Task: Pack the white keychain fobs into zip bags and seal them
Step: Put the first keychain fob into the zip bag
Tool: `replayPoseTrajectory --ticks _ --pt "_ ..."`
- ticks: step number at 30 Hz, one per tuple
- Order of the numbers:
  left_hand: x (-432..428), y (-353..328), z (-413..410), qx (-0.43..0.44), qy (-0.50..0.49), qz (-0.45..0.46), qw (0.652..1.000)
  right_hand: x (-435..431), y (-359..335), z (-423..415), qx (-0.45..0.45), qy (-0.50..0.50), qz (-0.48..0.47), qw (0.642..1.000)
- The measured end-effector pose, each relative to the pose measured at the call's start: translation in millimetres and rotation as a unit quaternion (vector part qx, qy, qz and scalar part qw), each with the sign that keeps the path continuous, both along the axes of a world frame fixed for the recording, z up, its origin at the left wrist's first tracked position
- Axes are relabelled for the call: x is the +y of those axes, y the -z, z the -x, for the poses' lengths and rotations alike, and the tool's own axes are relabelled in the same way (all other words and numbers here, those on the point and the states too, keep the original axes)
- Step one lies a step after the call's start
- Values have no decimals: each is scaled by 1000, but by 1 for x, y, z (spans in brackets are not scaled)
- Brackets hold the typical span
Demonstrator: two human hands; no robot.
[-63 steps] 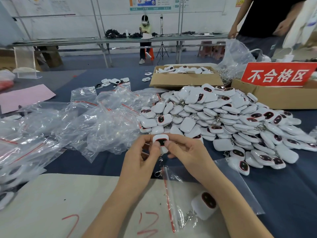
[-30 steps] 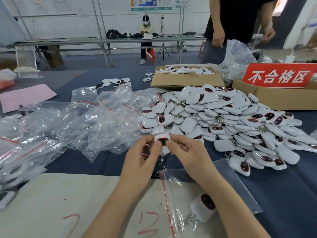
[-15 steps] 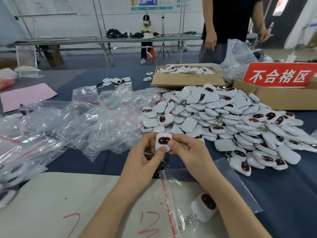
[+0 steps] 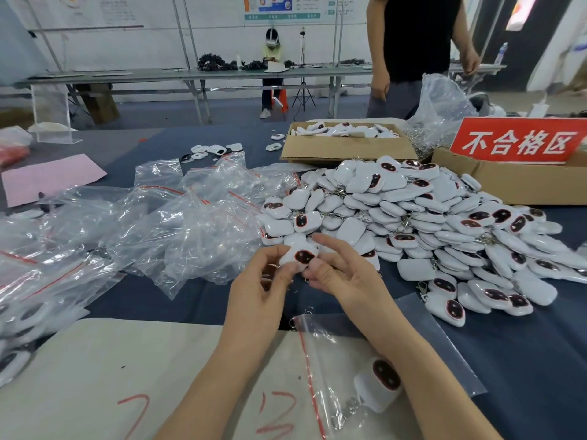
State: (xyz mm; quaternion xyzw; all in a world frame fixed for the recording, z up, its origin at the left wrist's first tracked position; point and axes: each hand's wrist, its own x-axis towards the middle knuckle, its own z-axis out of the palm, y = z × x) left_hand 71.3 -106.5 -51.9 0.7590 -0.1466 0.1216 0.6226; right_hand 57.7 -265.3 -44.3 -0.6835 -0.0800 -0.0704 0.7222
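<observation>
My left hand (image 4: 257, 290) pinches one fob (image 4: 300, 257) (dark face up), my right hand (image 4: 344, 276) relaxed, thumb touching it, near zip bag (image 4: 320, 350)

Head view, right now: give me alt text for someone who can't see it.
The left hand pinches one white fob over a dark blue table, the right hand touching it. A zip bag holding another fob lies nearest the camera; a fob pile sits right, clear bags left.
</observation>
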Motion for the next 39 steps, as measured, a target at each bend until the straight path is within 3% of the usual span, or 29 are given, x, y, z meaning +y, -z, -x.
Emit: replayPoseTrajectory --ticks 5,15,20,27,39 --pt "-3 -1 4 -76 -9 -54 996 -1 -1 2 -22 -8 -34 999" --pt "-1 -3 5 -84 -4 -41 996 -3 0 1 -18 -13 -60 998" --pt "-4 -4 6 -28 21 -7 999 -3 -2 3 -18 -10 -47 999" --pt "2 -9 -1 105 80 76 988 -3 -1 4 0 -83 -44 996" --pt "-2 -7 2 56 42 61 996 -1 -4 6 10 -13 9 1000"
